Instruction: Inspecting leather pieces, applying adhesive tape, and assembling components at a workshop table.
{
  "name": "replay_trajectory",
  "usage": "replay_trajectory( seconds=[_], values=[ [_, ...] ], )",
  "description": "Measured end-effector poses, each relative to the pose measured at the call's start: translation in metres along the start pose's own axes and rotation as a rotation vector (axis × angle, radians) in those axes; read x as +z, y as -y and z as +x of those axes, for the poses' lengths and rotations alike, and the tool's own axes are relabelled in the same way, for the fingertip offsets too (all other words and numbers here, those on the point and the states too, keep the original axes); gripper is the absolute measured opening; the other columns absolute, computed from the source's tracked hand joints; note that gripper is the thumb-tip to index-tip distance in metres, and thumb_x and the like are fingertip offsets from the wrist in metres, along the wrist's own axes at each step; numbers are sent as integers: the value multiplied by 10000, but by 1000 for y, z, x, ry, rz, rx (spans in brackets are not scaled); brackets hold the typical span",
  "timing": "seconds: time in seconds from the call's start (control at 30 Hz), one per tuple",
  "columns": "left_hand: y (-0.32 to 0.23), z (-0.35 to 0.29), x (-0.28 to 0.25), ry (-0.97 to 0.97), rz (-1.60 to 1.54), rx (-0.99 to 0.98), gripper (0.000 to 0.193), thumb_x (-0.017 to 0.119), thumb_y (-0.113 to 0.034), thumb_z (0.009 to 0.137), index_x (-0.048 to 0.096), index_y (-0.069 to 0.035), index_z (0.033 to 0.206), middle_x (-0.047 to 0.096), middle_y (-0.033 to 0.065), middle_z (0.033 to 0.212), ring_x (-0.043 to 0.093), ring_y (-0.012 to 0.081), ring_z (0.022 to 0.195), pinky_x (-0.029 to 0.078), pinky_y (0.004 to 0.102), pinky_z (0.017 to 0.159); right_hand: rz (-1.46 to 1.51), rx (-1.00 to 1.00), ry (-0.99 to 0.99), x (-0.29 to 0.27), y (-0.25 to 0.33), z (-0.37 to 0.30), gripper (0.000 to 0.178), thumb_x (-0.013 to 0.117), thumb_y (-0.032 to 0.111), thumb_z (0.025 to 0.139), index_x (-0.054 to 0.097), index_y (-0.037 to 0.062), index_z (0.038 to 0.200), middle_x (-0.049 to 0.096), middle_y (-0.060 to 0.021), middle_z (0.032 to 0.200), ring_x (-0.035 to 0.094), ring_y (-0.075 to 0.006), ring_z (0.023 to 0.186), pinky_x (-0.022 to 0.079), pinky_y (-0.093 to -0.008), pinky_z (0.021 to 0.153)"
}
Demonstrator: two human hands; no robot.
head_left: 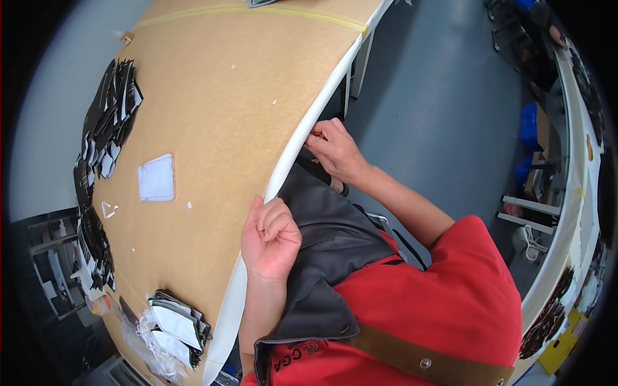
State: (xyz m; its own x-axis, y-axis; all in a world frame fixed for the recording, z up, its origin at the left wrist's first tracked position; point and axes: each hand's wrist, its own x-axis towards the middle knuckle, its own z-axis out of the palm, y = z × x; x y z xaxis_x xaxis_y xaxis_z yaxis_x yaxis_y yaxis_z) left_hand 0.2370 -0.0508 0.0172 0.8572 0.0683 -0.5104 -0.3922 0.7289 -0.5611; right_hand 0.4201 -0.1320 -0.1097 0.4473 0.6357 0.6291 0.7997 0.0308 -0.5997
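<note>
My left hand (273, 239) rests palm up at the white edge (275, 180) of the brown-topped table (212, 122). Its fingers curl in toward the palm, and nothing shows in them. Farther along, just off the same edge, my right hand (336, 153) has its thumb and fingers drawn together. The tips are partly hidden, so what they hold, if anything, cannot be made out. Below both hands spreads the dark grey apron (322, 219) over my lap. A small stack of white paper pieces (156, 178) lies on the table, to the left of my hands.
Bundles of black and white cut pieces (109, 122) line the table's left side. Another bundle (177, 325) sits near left beside clear plastic wrapping (151, 344). Yellow tape (309, 14) crosses the far end. At right are a grey floor (438, 96), a blue bin (532, 125) and another table.
</note>
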Motion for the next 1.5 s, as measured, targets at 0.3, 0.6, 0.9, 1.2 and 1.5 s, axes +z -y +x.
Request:
replay_trajectory(
  seconds=[0.3, 0.6, 0.9, 1.2, 1.5],
  values=[
    [0, 1, -12, 41, 59, 16, 418, 415, -279, 1034, 350, -98, 662, 302, -15, 570, 285, 109, 484, 289, 251, 458, 469, 619, -248, 16, 5, 20, 278, 673, 1, 836, 630, -1, 1110, 531, -90, 1029, 597, -200, 921, 522, -294, 801],
    [-6, 12, -27, 94, 145, 13, 447, 452, -304, 1030, 343, -104, 645, 300, -21, 571, 300, 109, 502, 289, 250, 473, 841, 815, -360, -1, 0, -10, 371, 559, 130, 1001, 539, -52, 1325, 641, -117, 1179, 650, -145, 984, 550, -250, 847],
    [-6, 16, -42, 82, 244, 68, 468, 508, -340, 1013, 312, -145, 636, 282, -46, 563, 276, 91, 483, 270, 235, 449, 688, 750, -321, 10, -30, -9, 246, 620, 136, 969, 635, -26, 1154, 655, -22, 943, 582, -58, 801, 490, -200, 700],
    [3, 18, -44, 29, 271, 117, 383, 524, -362, 1003, 332, -162, 738, 276, -68, 579, 262, 65, 487, 242, 219, 445, 846, 898, -230, 2, -39, -4, 134, 634, 151, 957, 612, 31, 1013, 661, -50, 934, 634, -106, 775, 533, -220, 682],
    [3, 20, -50, 37, 329, 109, 342, 516, -362, 1004, 341, -163, 789, 264, -68, 603, 258, 66, 507, 235, 219, 454, 486, 665, -78, 25, -24, 8, 173, 582, -6, 899, 575, -17, 1072, 649, -63, 956, 601, -118, 821, 496, -250, 751]
  ],
)
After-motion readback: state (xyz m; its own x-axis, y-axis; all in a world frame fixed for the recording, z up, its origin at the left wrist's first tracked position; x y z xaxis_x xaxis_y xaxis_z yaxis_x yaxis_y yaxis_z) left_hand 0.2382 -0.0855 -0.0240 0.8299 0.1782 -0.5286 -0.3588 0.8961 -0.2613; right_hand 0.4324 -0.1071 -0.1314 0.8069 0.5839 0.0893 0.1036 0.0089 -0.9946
